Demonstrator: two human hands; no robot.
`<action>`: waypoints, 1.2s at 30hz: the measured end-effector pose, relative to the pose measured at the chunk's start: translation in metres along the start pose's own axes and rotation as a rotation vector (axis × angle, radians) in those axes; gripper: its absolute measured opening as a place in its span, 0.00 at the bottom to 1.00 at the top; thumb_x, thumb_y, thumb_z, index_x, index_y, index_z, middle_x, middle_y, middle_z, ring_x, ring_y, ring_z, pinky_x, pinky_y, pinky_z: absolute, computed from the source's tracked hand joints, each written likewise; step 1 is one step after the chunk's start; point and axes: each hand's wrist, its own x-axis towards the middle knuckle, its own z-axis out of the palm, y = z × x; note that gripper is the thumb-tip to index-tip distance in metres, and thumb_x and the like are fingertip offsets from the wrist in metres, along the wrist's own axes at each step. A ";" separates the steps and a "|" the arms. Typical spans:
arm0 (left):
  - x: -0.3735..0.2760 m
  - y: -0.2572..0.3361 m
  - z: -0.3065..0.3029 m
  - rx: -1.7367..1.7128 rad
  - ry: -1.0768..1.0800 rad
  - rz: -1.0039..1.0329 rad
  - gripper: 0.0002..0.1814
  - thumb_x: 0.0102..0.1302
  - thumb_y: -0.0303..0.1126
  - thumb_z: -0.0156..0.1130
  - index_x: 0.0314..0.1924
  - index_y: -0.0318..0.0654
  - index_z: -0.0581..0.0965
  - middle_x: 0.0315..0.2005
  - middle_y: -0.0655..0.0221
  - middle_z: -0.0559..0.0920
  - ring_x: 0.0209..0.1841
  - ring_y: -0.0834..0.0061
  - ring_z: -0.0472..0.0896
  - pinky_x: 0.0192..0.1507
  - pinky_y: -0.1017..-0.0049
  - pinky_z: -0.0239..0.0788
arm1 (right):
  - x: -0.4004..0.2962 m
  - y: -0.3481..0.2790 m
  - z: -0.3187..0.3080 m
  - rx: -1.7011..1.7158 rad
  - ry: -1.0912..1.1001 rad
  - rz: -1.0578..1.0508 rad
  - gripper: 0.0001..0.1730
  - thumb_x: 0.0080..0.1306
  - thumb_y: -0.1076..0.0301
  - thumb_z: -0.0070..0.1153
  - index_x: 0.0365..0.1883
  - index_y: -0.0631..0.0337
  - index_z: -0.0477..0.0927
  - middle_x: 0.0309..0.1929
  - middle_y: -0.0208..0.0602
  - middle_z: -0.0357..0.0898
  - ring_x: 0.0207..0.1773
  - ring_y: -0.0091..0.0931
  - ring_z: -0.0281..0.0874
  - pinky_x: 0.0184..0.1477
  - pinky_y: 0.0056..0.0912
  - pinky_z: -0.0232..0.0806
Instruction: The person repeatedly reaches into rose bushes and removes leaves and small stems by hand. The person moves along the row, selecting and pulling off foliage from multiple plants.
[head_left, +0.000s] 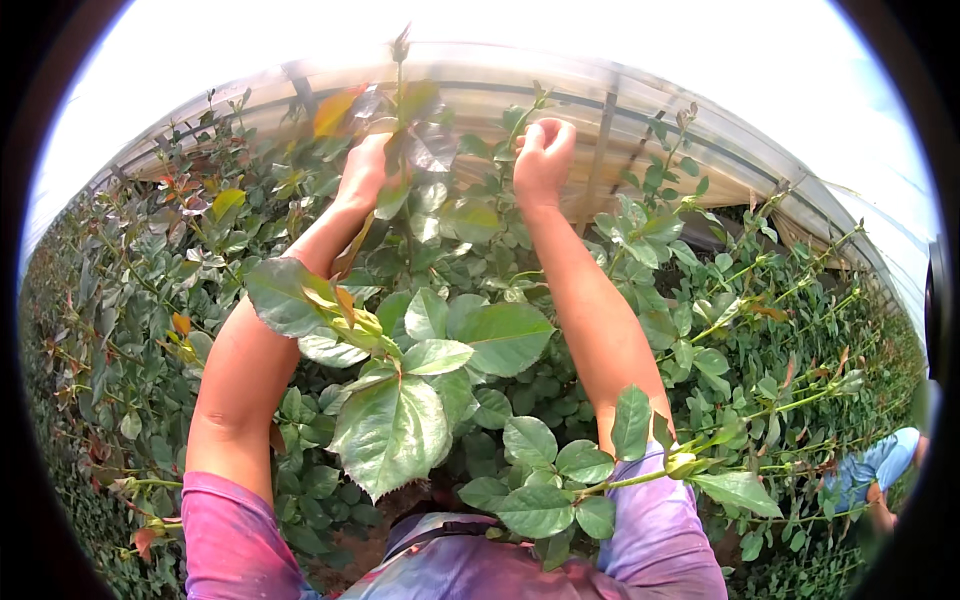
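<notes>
Both arms reach forward into rose bushes. My left hand (367, 169) is among leaves beside a tall rose stem (400, 82) topped by a dark closed bud; leaves hide its fingers, so its grip cannot be told. My right hand (545, 161) has its fingers curled, thumb and fingertips close together at a thinner green rose shoot (525, 120); whether they pinch it is unclear. Nearer my chest, a pale green rosebud (360, 326) stands over broad serrated leaves (394, 427). Another green bud (681, 463) lies across my right sleeve.
Dense rose foliage (127, 300) spreads to both sides, with long budded stems (720, 322) leaning in at right. Behind stands a plastic greenhouse wall (487, 97) with posts (600, 150). A person in blue clothing (870, 465) is partly visible at the far right.
</notes>
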 end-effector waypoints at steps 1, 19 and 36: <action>0.000 -0.004 -0.005 -0.023 -0.027 0.039 0.13 0.72 0.36 0.60 0.47 0.34 0.80 0.27 0.66 0.85 0.27 0.76 0.83 0.29 0.75 0.75 | 0.015 0.007 -0.001 -0.139 -0.059 -0.022 0.07 0.73 0.69 0.54 0.45 0.63 0.75 0.37 0.40 0.82 0.40 0.28 0.81 0.44 0.34 0.74; 0.001 0.042 0.027 -0.225 -0.414 0.120 0.28 0.79 0.48 0.52 0.66 0.33 0.75 0.58 0.63 0.83 0.56 0.72 0.84 0.60 0.68 0.78 | 0.007 0.040 -0.051 -0.270 -0.634 0.460 0.11 0.71 0.69 0.61 0.43 0.70 0.83 0.29 0.33 0.83 0.30 0.21 0.79 0.34 0.28 0.74; 0.033 -0.001 0.099 0.250 -0.773 0.412 0.16 0.65 0.32 0.64 0.51 0.33 0.82 0.35 0.69 0.85 0.36 0.78 0.80 0.38 0.71 0.74 | -0.028 -0.028 -0.083 -0.240 -0.629 -0.163 0.10 0.67 0.70 0.64 0.46 0.62 0.85 0.45 0.35 0.81 0.44 0.26 0.81 0.47 0.31 0.74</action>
